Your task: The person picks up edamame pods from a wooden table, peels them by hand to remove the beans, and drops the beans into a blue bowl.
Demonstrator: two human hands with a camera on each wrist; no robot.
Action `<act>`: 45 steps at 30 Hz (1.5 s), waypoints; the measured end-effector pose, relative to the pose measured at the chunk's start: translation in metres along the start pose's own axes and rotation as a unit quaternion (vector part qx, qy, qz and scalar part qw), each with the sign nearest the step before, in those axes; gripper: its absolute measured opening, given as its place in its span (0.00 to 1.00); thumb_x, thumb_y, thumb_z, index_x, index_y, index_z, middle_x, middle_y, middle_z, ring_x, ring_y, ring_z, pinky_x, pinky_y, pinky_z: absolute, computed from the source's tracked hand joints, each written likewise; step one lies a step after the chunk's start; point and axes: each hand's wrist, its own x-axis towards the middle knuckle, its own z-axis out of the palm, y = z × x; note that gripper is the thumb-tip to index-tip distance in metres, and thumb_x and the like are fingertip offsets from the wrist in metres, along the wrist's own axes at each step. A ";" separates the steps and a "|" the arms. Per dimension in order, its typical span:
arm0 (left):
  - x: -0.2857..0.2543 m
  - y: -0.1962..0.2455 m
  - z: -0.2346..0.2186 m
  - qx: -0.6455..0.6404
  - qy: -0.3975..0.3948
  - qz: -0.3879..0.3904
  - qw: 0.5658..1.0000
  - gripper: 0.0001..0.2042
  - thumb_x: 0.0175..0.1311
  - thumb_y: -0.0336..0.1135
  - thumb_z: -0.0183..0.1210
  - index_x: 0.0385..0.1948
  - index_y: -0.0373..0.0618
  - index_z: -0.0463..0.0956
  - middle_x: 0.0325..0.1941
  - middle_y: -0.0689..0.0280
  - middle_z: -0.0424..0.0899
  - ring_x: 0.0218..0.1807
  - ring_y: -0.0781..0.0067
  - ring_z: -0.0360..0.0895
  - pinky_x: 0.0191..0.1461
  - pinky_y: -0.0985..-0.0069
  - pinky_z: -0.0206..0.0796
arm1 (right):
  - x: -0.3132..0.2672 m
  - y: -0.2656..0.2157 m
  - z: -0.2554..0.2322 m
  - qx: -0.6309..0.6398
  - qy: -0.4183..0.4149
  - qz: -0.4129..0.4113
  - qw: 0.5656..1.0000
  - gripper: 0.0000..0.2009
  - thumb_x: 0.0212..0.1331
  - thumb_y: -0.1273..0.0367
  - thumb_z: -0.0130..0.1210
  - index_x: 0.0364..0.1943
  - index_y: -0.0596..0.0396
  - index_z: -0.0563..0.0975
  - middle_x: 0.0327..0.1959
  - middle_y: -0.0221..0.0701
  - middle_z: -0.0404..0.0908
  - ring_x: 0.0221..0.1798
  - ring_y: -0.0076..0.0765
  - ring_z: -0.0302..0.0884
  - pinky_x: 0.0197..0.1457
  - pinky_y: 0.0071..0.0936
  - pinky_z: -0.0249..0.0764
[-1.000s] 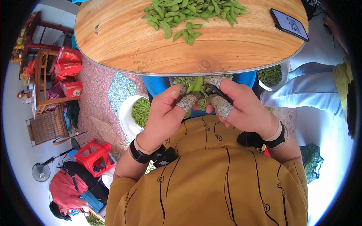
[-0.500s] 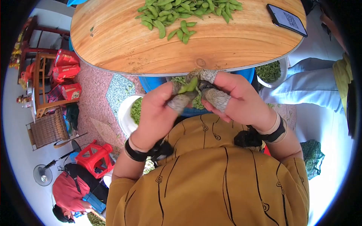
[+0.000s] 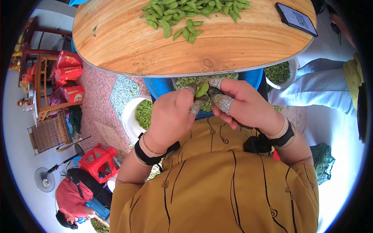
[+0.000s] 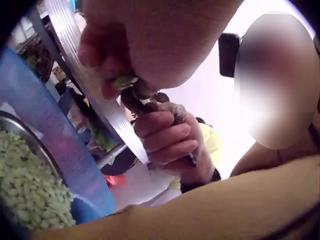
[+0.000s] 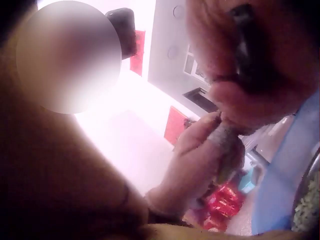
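Observation:
A green pod (image 3: pixel 202 90) is pinched between the thumb and fingers of my left hand (image 3: pixel 173 108), just below the table's near edge. My right hand (image 3: pixel 248 103) meets it from the other side, its wrapped thumb and forefinger at the pod's end. Grey wrappings cover the thumbs and forefingers of both hands. In the right wrist view a dark object (image 5: pixel 247 45) lies in the curled fingers of my right hand (image 5: pixel 270 75); what it is I cannot tell. Beneath the hands, shelled beans (image 4: pixel 30 185) fill a metal bowl (image 4: pixel 37 142).
Pods (image 3: pixel 178 13) lie heaped on the wooden table (image 3: pixel 116 50), a phone (image 3: pixel 297 19) at its right. A blue tub (image 3: pixel 153 87) surrounds the bowl. White buckets (image 3: pixel 128 116) of green pods stand either side. Someone in pale trousers (image 3: pixel 314 85) is at the right.
The left hand has turned so its back shows more, and its wrist strap has shifted. The pod sits more upright between the hands. The head view has moved slightly since the first frame.

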 end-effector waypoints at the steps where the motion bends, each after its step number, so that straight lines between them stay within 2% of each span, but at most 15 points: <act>1: 0.002 0.004 -0.003 -0.167 -0.039 -0.142 0.975 0.10 0.50 0.23 0.58 0.34 0.39 0.70 0.20 0.58 0.72 0.21 0.62 0.70 0.25 0.68 0.63 | 0.000 0.001 -0.001 -0.013 0.002 -0.006 1.000 0.13 0.56 0.76 0.42 0.45 0.57 0.73 0.27 0.26 0.75 0.19 0.15 0.68 0.20 0.15 0.69; 3: 0.005 0.005 -0.009 -0.325 -0.076 -0.278 0.901 0.07 0.55 0.23 0.56 0.34 0.39 0.70 0.20 0.60 0.73 0.20 0.68 0.69 0.24 0.71 0.62 | -0.002 0.002 -0.002 -0.027 0.004 -0.013 1.000 0.11 0.56 0.76 0.43 0.43 0.57 0.73 0.27 0.25 0.75 0.20 0.14 0.69 0.20 0.15 0.68; 5: 0.006 -0.002 -0.015 -0.667 -0.079 -0.435 0.600 0.02 0.62 0.24 0.51 0.34 0.39 0.71 0.20 0.67 0.73 0.21 0.79 0.67 0.25 0.78 0.60 | -0.005 0.001 -0.003 -0.057 -0.009 -0.035 0.998 0.09 0.55 0.74 0.49 0.40 0.58 0.73 0.25 0.30 0.77 0.20 0.25 0.72 0.23 0.22 0.70; 7: 0.006 -0.002 -0.012 -0.623 -0.121 -0.438 0.637 0.04 0.64 0.26 0.48 0.32 0.40 0.72 0.21 0.71 0.73 0.23 0.82 0.67 0.26 0.81 0.59 | -0.001 0.010 -0.006 -0.185 0.062 -0.127 0.972 0.09 0.54 0.72 0.53 0.39 0.59 0.73 0.25 0.35 0.77 0.21 0.34 0.73 0.26 0.26 0.71; 9: 0.002 0.003 -0.005 -0.500 -0.123 -0.323 0.794 0.06 0.67 0.27 0.47 0.31 0.41 0.73 0.20 0.70 0.73 0.22 0.82 0.67 0.26 0.82 0.59 | 0.002 0.016 -0.007 -0.306 0.132 -0.216 0.918 0.09 0.54 0.71 0.56 0.37 0.59 0.73 0.25 0.39 0.77 0.23 0.42 0.74 0.28 0.30 0.71; 13: 0.003 0.001 -0.013 -0.536 -0.162 -0.307 0.769 0.06 0.68 0.29 0.47 0.31 0.42 0.73 0.20 0.71 0.72 0.22 0.82 0.68 0.26 0.82 0.59 | 0.003 0.006 -0.010 -0.326 0.100 -0.250 0.906 0.10 0.51 0.69 0.59 0.33 0.60 0.73 0.25 0.46 0.75 0.29 0.55 0.74 0.31 0.35 0.71; 16: 0.003 0.000 -0.020 -0.625 -0.209 -0.349 0.666 0.06 0.68 0.30 0.48 0.32 0.41 0.73 0.20 0.71 0.73 0.22 0.83 0.69 0.26 0.83 0.60 | 0.003 0.005 -0.012 -0.369 0.057 -0.250 0.893 0.10 0.48 0.69 0.59 0.31 0.60 0.72 0.23 0.46 0.74 0.29 0.55 0.74 0.31 0.37 0.71; 22: -0.005 -0.004 -0.019 -0.542 -0.195 -0.404 0.711 0.08 0.68 0.31 0.48 0.33 0.39 0.75 0.21 0.71 0.75 0.22 0.85 0.70 0.24 0.84 0.60 | 0.012 0.028 -0.010 -0.468 0.138 -0.297 0.820 0.08 0.45 0.74 0.60 0.28 0.59 0.72 0.21 0.41 0.72 0.25 0.54 0.71 0.29 0.38 0.69; 26: -0.014 -0.009 -0.006 -0.420 -0.155 -0.374 0.812 0.05 0.64 0.28 0.50 0.33 0.39 0.76 0.20 0.69 0.76 0.22 0.82 0.73 0.27 0.82 0.64 | 0.007 0.026 -0.001 -0.497 0.213 -0.323 0.777 0.08 0.47 0.73 0.60 0.27 0.59 0.72 0.20 0.40 0.73 0.25 0.54 0.71 0.28 0.37 0.70; 30: -0.004 0.000 -0.012 -0.382 -0.208 -0.226 0.871 0.07 0.56 0.21 0.47 0.33 0.38 0.74 0.22 0.67 0.78 0.22 0.78 0.75 0.27 0.80 0.66 | 0.005 0.015 -0.002 -0.424 0.106 -0.292 0.851 0.08 0.49 0.72 0.57 0.31 0.59 0.73 0.22 0.40 0.75 0.28 0.48 0.77 0.30 0.37 0.73; 32: -0.001 0.000 -0.015 -0.438 -0.226 -0.188 0.849 0.08 0.55 0.20 0.46 0.34 0.38 0.73 0.23 0.67 0.79 0.22 0.78 0.75 0.27 0.80 0.66 | -0.003 0.001 -0.001 -0.210 0.036 -0.091 0.973 0.08 0.51 0.70 0.59 0.30 0.59 0.73 0.20 0.41 0.75 0.25 0.48 0.75 0.28 0.33 0.71; 35: 0.005 0.002 -0.029 -0.507 -0.331 -0.239 0.760 0.12 0.54 0.19 0.42 0.37 0.40 0.72 0.26 0.68 0.80 0.23 0.81 0.73 0.28 0.82 0.65 | -0.006 -0.009 -0.004 -0.172 -0.010 0.009 0.985 0.10 0.54 0.67 0.63 0.33 0.58 0.77 0.22 0.35 0.76 0.28 0.30 0.80 0.29 0.27 0.72; 36: 0.004 0.000 -0.026 -0.547 -0.327 -0.266 0.724 0.11 0.55 0.19 0.41 0.36 0.40 0.72 0.27 0.68 0.80 0.23 0.82 0.72 0.28 0.83 0.64 | -0.004 -0.004 -0.005 -0.173 -0.011 0.010 0.985 0.10 0.54 0.67 0.63 0.33 0.58 0.77 0.22 0.35 0.76 0.28 0.30 0.80 0.29 0.27 0.72; 38: 0.002 -0.003 -0.024 -0.585 -0.321 -0.292 0.685 0.11 0.57 0.19 0.41 0.36 0.40 0.72 0.27 0.68 0.79 0.24 0.84 0.70 0.28 0.85 0.63 | 0.004 0.013 -0.007 -0.378 0.025 -0.216 0.900 0.11 0.51 0.67 0.64 0.34 0.58 0.77 0.21 0.34 0.76 0.26 0.35 0.79 0.29 0.28 0.72; 45: -0.012 -0.013 -0.022 -0.639 -0.302 -0.294 0.643 0.10 0.62 0.21 0.39 0.35 0.40 0.72 0.27 0.70 0.78 0.23 0.84 0.68 0.28 0.86 0.61 | 0.012 0.011 0.002 -0.391 0.012 -0.265 0.881 0.11 0.44 0.68 0.61 0.25 0.58 0.71 0.22 0.43 0.72 0.28 0.55 0.74 0.31 0.41 0.70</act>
